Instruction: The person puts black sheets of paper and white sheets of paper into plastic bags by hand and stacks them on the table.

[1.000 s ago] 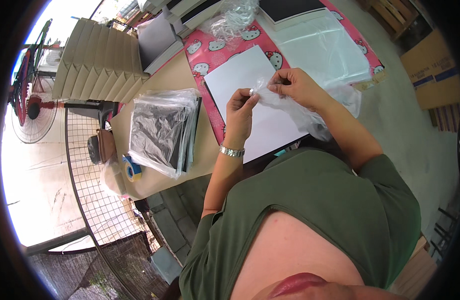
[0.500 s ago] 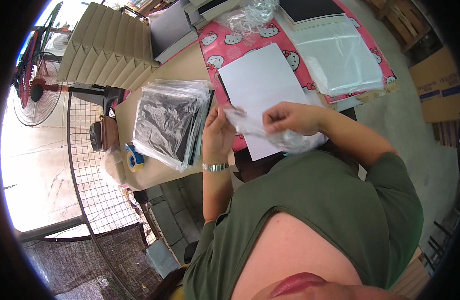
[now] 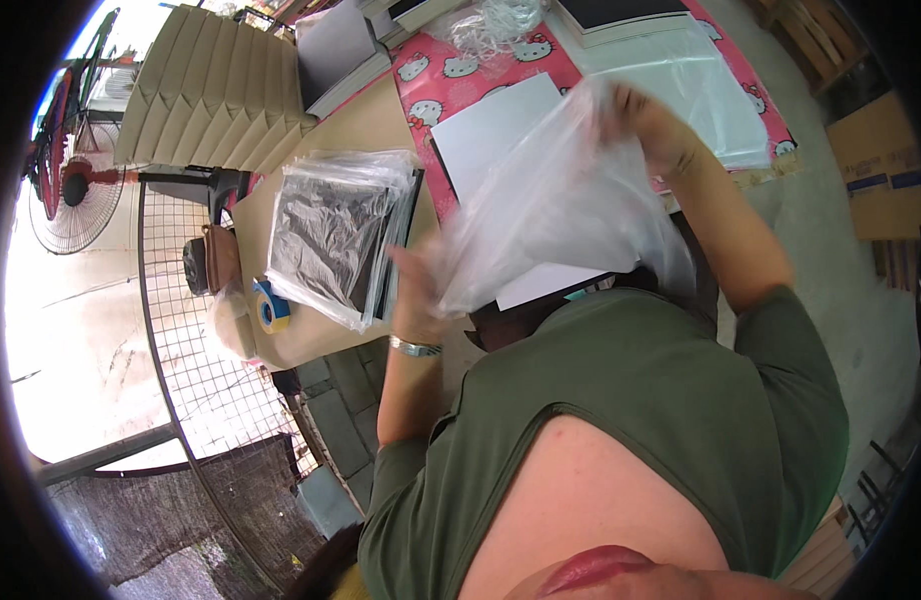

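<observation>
A clear plastic bag, blurred by motion, is spread out in front of my chest. My right hand is closed on its upper edge, raised at the far right. At the bag's lower left side is my left hand, with a metal watch on the wrist. The left thumb sticks out, while the other fingers are smeared and covered by the plastic. Under the bag lies a white sheet on a dark-edged flat item, partly hidden by the film.
Plastic-wrapped dark flat items are piled at left, beside a tape roll. Brown-wrapped bundles stand behind. Flat clear bags and a dark-covered book lie at far right. A fan stands left; a carton right.
The crumpled plastic bag has been spread open. My right hand has moved up and to the right with its edge; my left hand has lowered slightly.
</observation>
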`<action>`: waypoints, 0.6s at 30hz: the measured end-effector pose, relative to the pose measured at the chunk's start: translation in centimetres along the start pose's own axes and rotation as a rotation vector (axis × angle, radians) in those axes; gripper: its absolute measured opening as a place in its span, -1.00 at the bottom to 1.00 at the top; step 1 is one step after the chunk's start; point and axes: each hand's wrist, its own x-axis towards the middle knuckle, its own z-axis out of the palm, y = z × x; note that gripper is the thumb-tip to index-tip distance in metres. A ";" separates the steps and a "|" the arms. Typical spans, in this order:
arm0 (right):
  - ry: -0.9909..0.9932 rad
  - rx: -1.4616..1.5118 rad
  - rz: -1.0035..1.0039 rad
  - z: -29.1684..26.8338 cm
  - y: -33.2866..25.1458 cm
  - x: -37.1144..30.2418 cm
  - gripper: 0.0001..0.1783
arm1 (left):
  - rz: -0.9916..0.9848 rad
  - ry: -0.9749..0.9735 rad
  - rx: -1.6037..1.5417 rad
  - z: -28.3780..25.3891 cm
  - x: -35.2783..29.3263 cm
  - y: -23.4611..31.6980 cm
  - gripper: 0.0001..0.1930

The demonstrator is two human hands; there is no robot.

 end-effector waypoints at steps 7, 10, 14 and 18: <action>-0.593 -0.676 0.433 -1.8 -2.4 0.4 -0.79 | 0.236 0.216 -0.148 -2.6 0.2 2.2 -0.47; -0.206 -0.339 0.108 -3.9 -1.1 1.3 -0.78 | 0.130 0.361 0.011 -3.1 0.4 0.1 -0.52; -0.021 0.284 -0.142 -2.8 0.1 3.9 -0.74 | -0.443 0.123 0.410 -1.3 2.3 -2.4 -0.71; -0.239 -0.625 0.429 -4.5 -0.3 4.0 -0.75 | 0.107 0.460 0.040 -3.4 2.1 0.3 -0.64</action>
